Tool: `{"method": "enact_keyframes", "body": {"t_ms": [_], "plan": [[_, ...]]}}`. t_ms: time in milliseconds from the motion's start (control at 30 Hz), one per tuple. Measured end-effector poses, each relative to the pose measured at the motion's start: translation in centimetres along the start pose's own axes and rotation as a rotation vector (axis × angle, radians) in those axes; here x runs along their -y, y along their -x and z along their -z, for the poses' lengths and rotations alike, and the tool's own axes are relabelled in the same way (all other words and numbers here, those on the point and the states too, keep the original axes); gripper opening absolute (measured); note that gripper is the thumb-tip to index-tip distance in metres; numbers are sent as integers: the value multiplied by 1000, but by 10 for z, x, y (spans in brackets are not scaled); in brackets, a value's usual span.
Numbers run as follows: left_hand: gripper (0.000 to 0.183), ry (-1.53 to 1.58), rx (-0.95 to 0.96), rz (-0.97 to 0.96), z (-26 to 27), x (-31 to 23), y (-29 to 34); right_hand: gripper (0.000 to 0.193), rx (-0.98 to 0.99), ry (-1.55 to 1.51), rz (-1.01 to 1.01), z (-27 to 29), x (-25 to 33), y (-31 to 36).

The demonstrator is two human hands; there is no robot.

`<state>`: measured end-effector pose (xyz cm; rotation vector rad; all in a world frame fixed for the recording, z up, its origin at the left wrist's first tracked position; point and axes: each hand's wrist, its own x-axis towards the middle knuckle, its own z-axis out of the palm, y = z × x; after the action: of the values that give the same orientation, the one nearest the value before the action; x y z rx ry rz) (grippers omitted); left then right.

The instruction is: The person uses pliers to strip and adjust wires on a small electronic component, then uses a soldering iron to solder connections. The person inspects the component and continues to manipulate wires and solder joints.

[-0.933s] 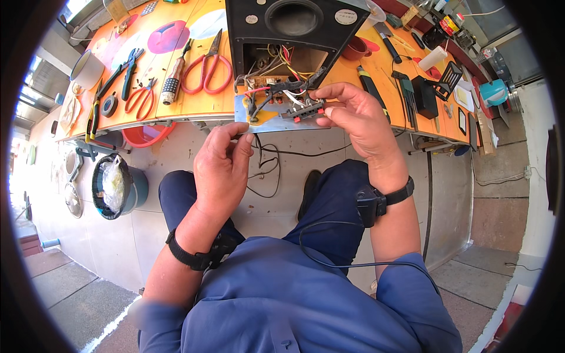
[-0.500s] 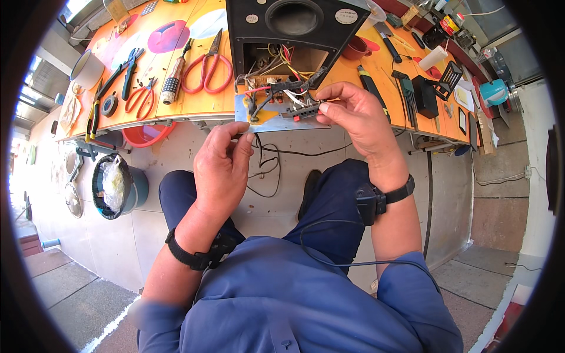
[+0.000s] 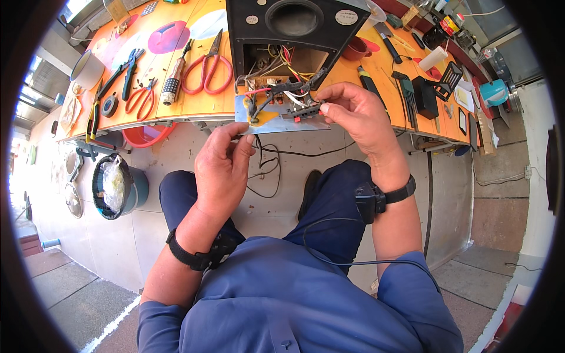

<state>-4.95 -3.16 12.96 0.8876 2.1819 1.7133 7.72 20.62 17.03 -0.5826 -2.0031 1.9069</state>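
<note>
A black speaker cabinet (image 3: pixel 329 32) stands on the bench, its lower opening showing coloured wires (image 3: pixel 286 56) that run to a circuit board (image 3: pixel 268 82). In front lies a metal panel (image 3: pixel 272 125) with yellowish glue on it, overhanging the bench edge. Near the panel's right end is a small black connector strip (image 3: pixel 305 113) with a red part. My left hand (image 3: pixel 220 165) has thumb and forefinger closed on the panel's left corner. With thumb and forefinger pinched, my right hand (image 3: pixel 362 120) grips the right end of the connector strip.
To the left lie red-handled scissors (image 3: pixel 206 73), a screwdriver (image 3: pixel 172 82), small pliers (image 3: pixel 140 100) and black tape (image 3: pixel 110 105). On the right are a utility knife (image 3: pixel 372 88) and a black box (image 3: pixel 425 97). A bucket (image 3: pixel 138 188) stands below; a cable (image 3: pixel 276 170) hangs over the floor.
The connector strip and the right fingertips have shifted very slightly. Both hands keep nearly the same place and grip.
</note>
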Motion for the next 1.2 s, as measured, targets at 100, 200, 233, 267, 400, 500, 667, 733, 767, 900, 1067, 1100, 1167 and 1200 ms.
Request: {"method": "enact_keyframes", "body": {"t_ms": [100, 200, 233, 267, 400, 500, 667, 733, 767, 900, 1067, 1100, 1167, 1200], "plan": [[17, 35, 8, 17, -1, 3, 0, 20, 5, -16, 24, 1, -2, 1], [18, 68, 3, 22, -2, 5, -1, 20, 13, -15, 40, 1, -5, 1], [18, 81, 3, 11, -2, 6, -1, 20, 12, -12, 34, 1, -6, 2], [18, 83, 3, 15, -2, 6, 0, 21, 12, 10, 38, 2, -6, 3], [17, 113, 5, 24, -2, 6, 1, 26, 10, 25, 41, 3, -9, 8], [17, 111, 3, 21, -2, 6, 1, 30, 13, 9, 42, 4, -12, 13], [17, 122, -7, 13, -3, 8, 0, 39, -4, -70, 62, 8, -22, 24], [17, 120, -6, 16, -3, 9, 0, 43, -13, -55, 89, 10, -29, 28], [17, 119, -4, 20, -3, 9, 0, 45, -8, -48, 90, 10, -33, 30], [18, 169, 8, 39, -2, 13, 0, 52, 8, -143, 32, 9, -47, 34], [25, 175, 58, -8, 1, 19, 0, 56, 47, -287, 52, -2, -58, 35], [26, 179, 62, -8, 1, 19, 0, 56, 50, -279, 101, -5, -62, 33], [25, 215, 56, -11, 0, 20, -2, 55, 38, -260, 142, -10, -69, 30], [24, 234, 52, -5, 0, 21, -2, 54, 23, -249, 132, -10, -73, 29]]}}
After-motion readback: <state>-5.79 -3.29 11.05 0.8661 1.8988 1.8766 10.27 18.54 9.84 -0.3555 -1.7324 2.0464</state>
